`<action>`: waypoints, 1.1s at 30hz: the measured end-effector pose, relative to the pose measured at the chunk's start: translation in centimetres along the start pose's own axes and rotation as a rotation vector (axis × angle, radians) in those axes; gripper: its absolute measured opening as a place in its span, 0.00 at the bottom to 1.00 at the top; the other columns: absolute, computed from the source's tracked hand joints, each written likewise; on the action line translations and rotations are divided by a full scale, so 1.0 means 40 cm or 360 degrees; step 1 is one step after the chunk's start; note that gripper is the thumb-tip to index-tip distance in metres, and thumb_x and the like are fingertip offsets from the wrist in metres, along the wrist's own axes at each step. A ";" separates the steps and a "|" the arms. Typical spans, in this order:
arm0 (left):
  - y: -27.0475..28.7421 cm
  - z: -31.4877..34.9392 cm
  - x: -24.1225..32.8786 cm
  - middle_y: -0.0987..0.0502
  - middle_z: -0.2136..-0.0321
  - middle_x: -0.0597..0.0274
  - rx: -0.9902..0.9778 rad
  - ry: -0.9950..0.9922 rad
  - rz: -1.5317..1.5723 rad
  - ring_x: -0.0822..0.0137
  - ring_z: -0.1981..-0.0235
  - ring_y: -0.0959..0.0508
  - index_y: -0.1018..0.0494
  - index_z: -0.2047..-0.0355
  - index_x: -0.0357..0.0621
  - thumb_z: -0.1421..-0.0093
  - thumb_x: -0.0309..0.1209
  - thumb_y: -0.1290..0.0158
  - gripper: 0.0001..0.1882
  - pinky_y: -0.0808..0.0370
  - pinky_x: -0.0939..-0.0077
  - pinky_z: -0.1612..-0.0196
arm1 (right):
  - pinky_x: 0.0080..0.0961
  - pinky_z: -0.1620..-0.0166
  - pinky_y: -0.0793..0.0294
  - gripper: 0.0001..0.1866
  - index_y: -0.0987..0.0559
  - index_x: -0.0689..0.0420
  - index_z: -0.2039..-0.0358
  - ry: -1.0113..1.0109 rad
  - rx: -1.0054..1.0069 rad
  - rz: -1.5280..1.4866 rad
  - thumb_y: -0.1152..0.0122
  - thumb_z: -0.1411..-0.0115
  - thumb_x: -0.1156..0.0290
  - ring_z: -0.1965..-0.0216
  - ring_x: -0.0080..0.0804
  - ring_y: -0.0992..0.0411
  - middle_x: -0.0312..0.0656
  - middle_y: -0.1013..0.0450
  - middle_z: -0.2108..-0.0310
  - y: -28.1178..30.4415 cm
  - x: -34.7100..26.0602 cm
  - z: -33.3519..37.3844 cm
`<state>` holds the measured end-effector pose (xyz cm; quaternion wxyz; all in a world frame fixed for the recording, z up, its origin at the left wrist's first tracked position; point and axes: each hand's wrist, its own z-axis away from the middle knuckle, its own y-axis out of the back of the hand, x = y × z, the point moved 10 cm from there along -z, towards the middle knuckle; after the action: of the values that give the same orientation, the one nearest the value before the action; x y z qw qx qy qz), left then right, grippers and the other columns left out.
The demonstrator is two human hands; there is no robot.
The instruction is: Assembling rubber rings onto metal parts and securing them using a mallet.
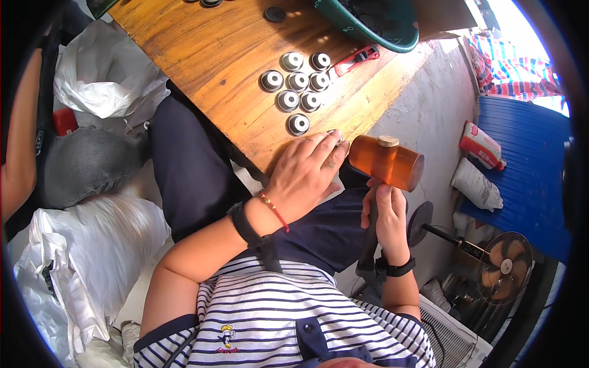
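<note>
My right hand (390,218) grips the handle of a mallet (402,167) with a translucent amber head. The mallet head hangs just right of the table corner, close to my left fingertips. My left hand (307,168) rests at the near corner of the wooden table (208,80), its fingers bent together over something small with a metallic glint. What it is stays mostly hidden under the fingers. Beyond that hand, several round black-and-metal parts (298,81) with centre holes stand grouped on the table. A red utility knife (356,59) lies beside them.
A green basin (368,27) stands at the table's far right, with a dark disc (275,14) to its left. White sacks (92,264) and another person's arm (19,141) are at the left. A fan (507,266) and a blue corrugated panel (521,159) are at the right.
</note>
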<state>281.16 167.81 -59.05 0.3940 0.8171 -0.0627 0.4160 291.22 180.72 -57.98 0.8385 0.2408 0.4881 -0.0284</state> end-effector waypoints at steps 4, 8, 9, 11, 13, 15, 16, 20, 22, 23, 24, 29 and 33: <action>-0.035 -0.015 0.010 0.28 0.46 0.56 -0.0012 -0.0196 -0.0380 0.59 0.44 0.30 0.27 0.50 0.41 0.49 0.34 0.39 0.26 0.35 0.63 0.41 | 0.16 0.82 0.37 0.24 0.32 0.63 0.56 -0.0076 -0.0046 -0.0105 0.59 0.30 0.50 0.86 0.23 0.36 0.39 0.35 0.80 -0.010 0.052 0.009; -0.001 0.038 0.014 0.29 0.45 0.55 -0.0089 -0.0374 -0.0348 0.58 0.48 0.27 0.29 0.48 0.41 0.46 0.31 0.41 0.24 0.31 0.63 0.44 | 0.16 0.81 0.36 0.23 0.32 0.63 0.57 -0.0131 -0.0123 -0.0121 0.57 0.30 0.51 0.84 0.23 0.35 0.39 0.34 0.78 -0.013 0.074 0.024; 0.013 0.044 0.006 0.30 0.44 0.54 -0.0069 -0.0306 -0.0236 0.57 0.48 0.27 0.31 0.45 0.41 0.45 0.30 0.41 0.26 0.31 0.62 0.44 | 0.16 0.81 0.36 0.23 0.31 0.64 0.56 -0.0135 -0.0197 -0.0038 0.55 0.30 0.52 0.83 0.22 0.35 0.39 0.33 0.77 -0.021 0.067 0.023; 0.038 0.063 -0.014 0.35 0.41 0.50 -0.0003 -0.0140 -0.0054 0.52 0.47 0.28 0.40 0.38 0.42 0.46 0.29 0.39 0.36 0.31 0.60 0.44 | 0.16 0.80 0.35 0.24 0.30 0.65 0.53 -0.0025 -0.0386 0.0092 0.52 0.31 0.53 0.80 0.21 0.34 0.38 0.32 0.73 -0.025 0.018 0.023; 0.058 0.082 -0.022 0.35 0.41 0.48 0.0117 -0.0089 -0.0006 0.51 0.46 0.29 0.41 0.37 0.42 0.47 0.29 0.38 0.38 0.31 0.60 0.44 | 0.16 0.77 0.35 0.25 0.30 0.65 0.50 0.0453 -0.0303 0.0302 0.52 0.31 0.53 0.79 0.21 0.34 0.38 0.31 0.73 -0.024 -0.147 0.053; 0.081 0.111 -0.038 0.36 0.41 0.45 0.0272 -0.0033 -0.0046 0.50 0.45 0.30 0.45 0.35 0.40 0.49 0.30 0.35 0.44 0.33 0.61 0.44 | 0.19 0.75 0.34 0.22 0.28 0.66 0.53 0.0718 -0.0299 0.0439 0.52 0.31 0.56 0.78 0.21 0.32 0.39 0.29 0.75 -0.055 -0.233 0.054; 0.077 0.106 -0.029 0.36 0.41 0.45 0.0266 -0.0060 -0.0018 0.50 0.45 0.30 0.45 0.35 0.40 0.49 0.30 0.35 0.44 0.33 0.61 0.44 | 0.19 0.75 0.34 0.22 0.28 0.66 0.53 0.0707 -0.0264 0.0453 0.52 0.31 0.56 0.78 0.21 0.32 0.39 0.29 0.75 -0.058 -0.199 0.035; 0.082 0.092 -0.021 0.33 0.44 0.48 0.0327 -0.0037 -0.0173 0.53 0.49 0.29 0.42 0.38 0.37 0.52 0.31 0.34 0.43 0.33 0.61 0.47 | 0.19 0.75 0.33 0.19 0.27 0.64 0.66 0.0832 -0.0313 0.0960 0.51 0.31 0.58 0.78 0.20 0.30 0.40 0.30 0.78 -0.091 -0.089 -0.014; 0.077 0.090 -0.038 0.30 0.48 0.52 0.0200 0.0004 -0.0225 0.55 0.52 0.28 0.38 0.40 0.37 0.54 0.32 0.33 0.41 0.32 0.62 0.50 | 0.29 0.73 0.29 0.16 0.29 0.65 0.58 -0.0106 -0.0499 0.0614 0.43 0.35 0.63 0.80 0.35 0.28 0.48 0.30 0.81 -0.086 -0.030 -0.042; 0.081 0.086 -0.041 0.28 0.51 0.57 0.0174 0.0021 -0.0251 0.58 0.56 0.28 0.34 0.42 0.39 0.53 0.34 0.34 0.38 0.32 0.64 0.53 | 0.16 0.81 0.37 0.20 0.28 0.64 0.64 -0.0067 -0.0497 0.0429 0.54 0.30 0.57 0.82 0.19 0.34 0.37 0.32 0.79 -0.086 -0.020 -0.029; 0.085 0.066 -0.037 0.28 0.51 0.57 0.0185 -0.0002 -0.0254 0.58 0.56 0.28 0.34 0.42 0.39 0.53 0.34 0.34 0.38 0.32 0.64 0.53 | 0.15 0.82 0.36 0.23 0.30 0.64 0.60 0.0095 -0.0352 0.0112 0.54 0.31 0.52 0.85 0.19 0.36 0.36 0.34 0.81 -0.063 -0.022 -0.017; 0.014 -0.003 0.029 0.27 0.60 0.62 -0.0134 -0.0153 -0.0514 0.63 0.63 0.27 0.29 0.48 0.41 0.51 0.38 0.37 0.30 0.30 0.69 0.61 | 0.16 0.82 0.36 0.30 0.33 0.63 0.56 0.0158 0.0021 -0.0339 0.59 0.32 0.43 0.86 0.22 0.35 0.39 0.34 0.80 0.003 0.006 0.034; -0.034 -0.008 0.031 0.30 0.71 0.61 -0.0206 -0.0242 -0.0676 0.63 0.69 0.25 0.28 0.55 0.37 0.51 0.36 0.38 0.25 0.27 0.70 0.69 | 0.17 0.81 0.36 0.30 0.32 0.63 0.58 -0.0005 -0.0083 -0.0489 0.59 0.32 0.43 0.86 0.23 0.35 0.39 0.33 0.81 -0.031 0.074 0.027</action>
<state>282.35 169.23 -58.85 0.5184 0.8140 0.0548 0.2562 293.29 179.72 -60.47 0.8310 0.1414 0.5184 -0.1440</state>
